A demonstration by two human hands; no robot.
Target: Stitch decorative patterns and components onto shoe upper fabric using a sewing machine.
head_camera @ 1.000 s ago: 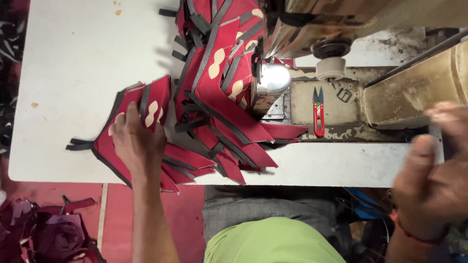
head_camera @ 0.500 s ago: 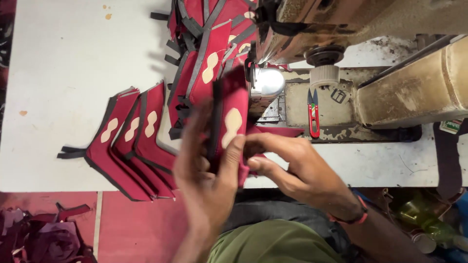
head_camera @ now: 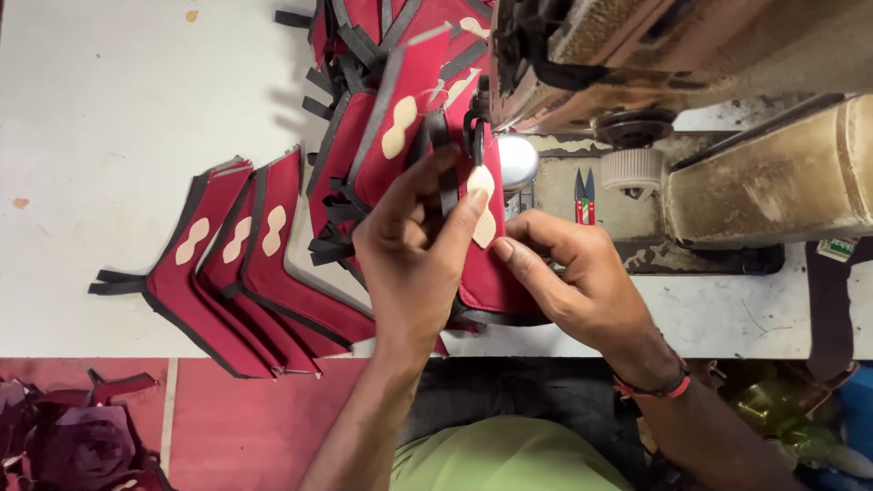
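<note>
Nearest me, my left hand (head_camera: 414, 250) and right hand (head_camera: 568, 273) both pinch one red fabric piece (head_camera: 486, 264) with a cream patch and black strap, held at the desk (head_camera: 100, 100) edge just before the sewing machine (head_camera: 655, 64). To the left, a fan of matching red pieces (head_camera: 241, 264) lies flat. Beyond my hands, more pieces (head_camera: 382, 64) are heaped; small snips (head_camera: 584, 195) rest on the machine bed.

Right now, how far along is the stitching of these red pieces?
Done, it seems: a chain of red pieces trails behind the sewing machine. In hand: left hand and right hand hold one red piece at the needle. Left: three fanned red pieces wait on the white table.
</note>
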